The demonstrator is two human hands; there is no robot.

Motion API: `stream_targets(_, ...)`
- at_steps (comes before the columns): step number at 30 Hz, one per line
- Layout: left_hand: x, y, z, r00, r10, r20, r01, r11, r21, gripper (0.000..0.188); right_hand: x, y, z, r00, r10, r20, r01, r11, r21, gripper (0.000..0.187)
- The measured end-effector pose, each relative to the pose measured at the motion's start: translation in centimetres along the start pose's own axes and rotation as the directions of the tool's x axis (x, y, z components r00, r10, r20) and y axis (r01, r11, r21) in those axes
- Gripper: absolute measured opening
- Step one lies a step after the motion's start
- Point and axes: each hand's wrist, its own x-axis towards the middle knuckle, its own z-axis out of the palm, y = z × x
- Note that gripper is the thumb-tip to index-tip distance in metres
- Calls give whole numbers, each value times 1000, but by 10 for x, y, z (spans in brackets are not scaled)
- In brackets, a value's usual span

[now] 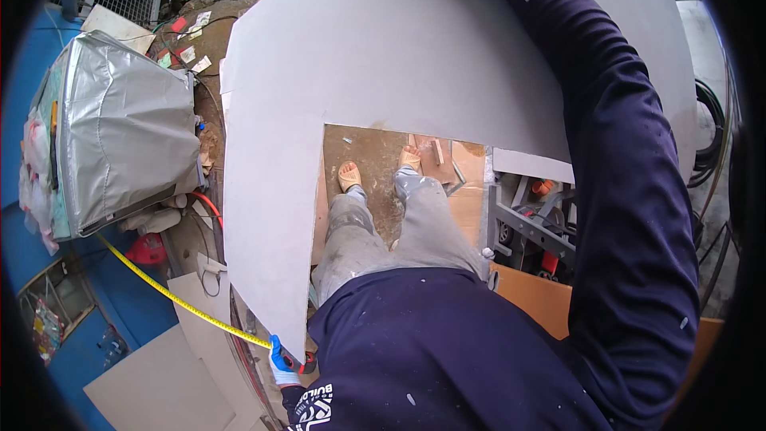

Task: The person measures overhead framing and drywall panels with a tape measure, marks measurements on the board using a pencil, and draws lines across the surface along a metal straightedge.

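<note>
My left hand point(281, 363), in a blue and white glove, is closed round a red and black tape measure point(306, 364) by the lower left tip of a large pale grey board point(279, 215). The tape measure's yellow blade point(179, 298) sticks out far to the left, sagging a little, toward the silver cover. A rectangular notch is cut from the board's near side, and my legs and sandalled feet show through it. My right arm point(614, 144) reaches over the board past the top edge of the picture, so that hand is out of sight.
A silver sheet point(132, 120) covers a bulky object at the left. Flat board pieces point(159, 383) lie at the lower left. Right of my legs are a grey metal frame point(531, 227) and an orange-brown panel point(535, 299). Coiled dark hose point(706, 136) hangs at the far right.
</note>
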Motion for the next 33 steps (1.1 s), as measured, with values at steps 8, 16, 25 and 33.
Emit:
stream_targets(8,48,-23,61,997,79,-1,-79,995,-58,42,18,44,58,999,-32,37,34,997,-63,45)
stream_targets(16,130,-66,134,979,169,-114,-173,984,-29,48,66,92,175,1000,5,10,-5,999,-47,49)
stream_targets(25,213,-177,195,907,157,-390,-186,982,-38,60,152,106,374,994,-88,66,80,990,113,55)
stream_targets(33,332,-206,286,894,140,-426,-178,983,-52,56,225,146,526,990,-122,71,103,969,224,61)
